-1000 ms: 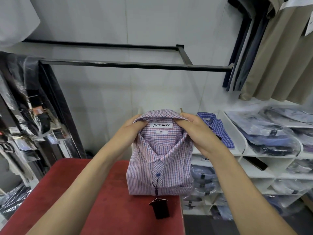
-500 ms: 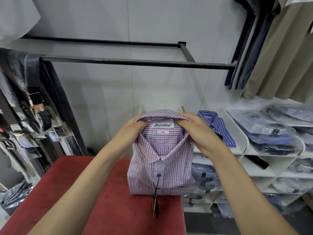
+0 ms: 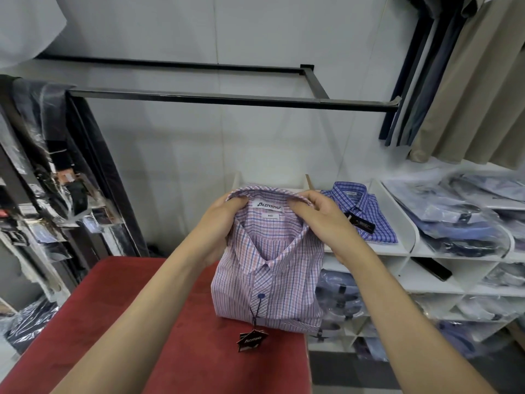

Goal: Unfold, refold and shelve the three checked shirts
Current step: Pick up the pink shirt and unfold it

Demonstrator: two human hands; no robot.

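Folded pink shirt (image 3: pixel 267 268) held upright over the far right corner of the red table (image 3: pixel 113 322), collar uppermost, its lower edge at or just above the cloth; contact cannot be told. Left hand (image 3: pixel 218 223) and right hand (image 3: pixel 321 220) each pinch the collar, fingers curled over its rim on either side of the label. A hang tag (image 3: pixel 252 340) dangles below the hem. A blue shirt (image 3: pixel 360 211) already lies on the white shelf (image 3: pixel 403 248) just beside. Risk: the grip is on the collar alone, so the folded body may sag open or slide apart on the way to the shelf; the tag's string could snag the table edge. Against the earlier frames, the grip and the shirt's pose are much the same; only the tag hangs differently.
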